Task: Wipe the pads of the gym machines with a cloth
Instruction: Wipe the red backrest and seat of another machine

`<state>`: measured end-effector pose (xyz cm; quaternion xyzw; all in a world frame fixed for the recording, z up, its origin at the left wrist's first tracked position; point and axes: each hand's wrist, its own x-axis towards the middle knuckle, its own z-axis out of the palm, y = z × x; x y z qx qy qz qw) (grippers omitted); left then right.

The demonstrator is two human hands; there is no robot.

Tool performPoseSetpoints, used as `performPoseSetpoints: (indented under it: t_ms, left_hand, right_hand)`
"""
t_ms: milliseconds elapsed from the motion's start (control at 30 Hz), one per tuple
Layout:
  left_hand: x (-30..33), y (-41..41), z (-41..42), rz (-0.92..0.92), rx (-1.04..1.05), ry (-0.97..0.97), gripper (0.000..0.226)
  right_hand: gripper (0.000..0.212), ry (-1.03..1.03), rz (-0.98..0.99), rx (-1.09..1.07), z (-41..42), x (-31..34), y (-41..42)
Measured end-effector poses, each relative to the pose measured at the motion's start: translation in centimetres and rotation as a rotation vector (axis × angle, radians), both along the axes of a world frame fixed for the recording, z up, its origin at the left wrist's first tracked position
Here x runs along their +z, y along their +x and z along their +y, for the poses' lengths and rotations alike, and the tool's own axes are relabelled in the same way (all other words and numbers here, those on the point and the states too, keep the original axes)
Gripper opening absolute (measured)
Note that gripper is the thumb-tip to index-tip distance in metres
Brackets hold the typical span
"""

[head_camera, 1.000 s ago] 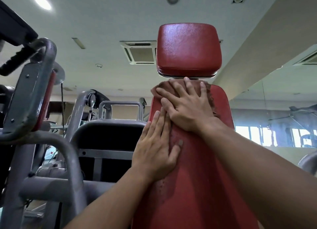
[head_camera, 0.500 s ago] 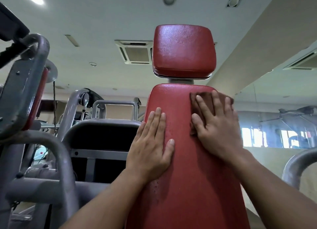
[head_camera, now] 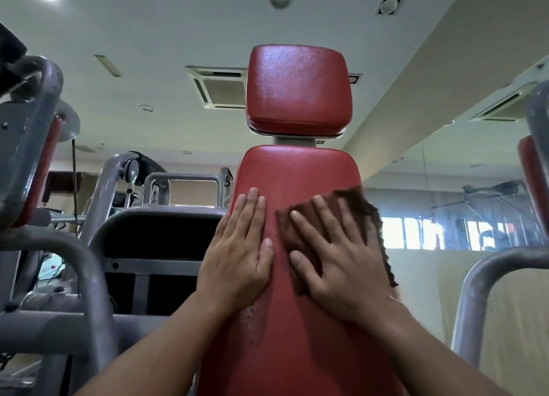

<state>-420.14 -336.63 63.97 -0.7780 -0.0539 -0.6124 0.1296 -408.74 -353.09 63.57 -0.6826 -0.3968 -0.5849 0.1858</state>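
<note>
While the left hand (head_camera: 239,254) lies flat, fingers straight, on the red padded vinyl backrest (head_camera: 297,321) at frame centre, right hand (head_camera: 341,265) spread, pressing dark brown terry cloth (head_camera: 361,210) against its right edge.

The back pad (head_camera: 294,321) stands in the middle, and the head pad (head_camera: 298,88) sits right above it. The left hand (head_camera: 237,259) lies flat on the left side of the back pad. The right hand (head_camera: 341,265) lies on the cloth (head_camera: 356,208), and the cloth lies on the right side of the pad. Metal bars (head_camera: 74,265) stand to the left, and one bar (head_camera: 481,279) stands to the right.
</note>
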Motion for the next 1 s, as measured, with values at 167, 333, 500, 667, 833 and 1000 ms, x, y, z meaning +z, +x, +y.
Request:
performPoseSetpoints:
  t_ms: [167,333,500,667,833,1000]
  left_hand:
    - [-0.1,0.0,-0.1,0.003,-0.005,-0.004,0.069]
    - [-0.2,-0.1,-0.1,0.010,-0.008,-0.021,0.070]
    - [-0.1,-0.1,0.0,0.011,-0.015,-0.025,0.072]
    - [-0.2,0.0,0.2,-0.008,-0.061,-0.038,0.070]
    - [-0.3,-0.6,-0.6,-0.115,-0.456,-0.241,0.070]
    - [-1.5,-1.1,-5.2,-0.197,-0.517,-0.134,0.062]
  right_hand:
    - [0.069,-0.053,-0.096,0.006,-0.1,-7.3,-1.2]
    - [0.068,0.158,0.159,-0.026,-0.9,-7.3,-0.4]
    - [0.068,-0.044,-0.060,-0.003,-1.1,-7.2,-0.3]
    - [0.068,0.128,0.164,-0.028,1.2,-1.5,-1.1]
    - [0.069,-0.061,0.072,0.024,2.4,0.4,-2.4]
    - [0.074,-0.140,0.155,0.268,0.9,1.4,-2.5]
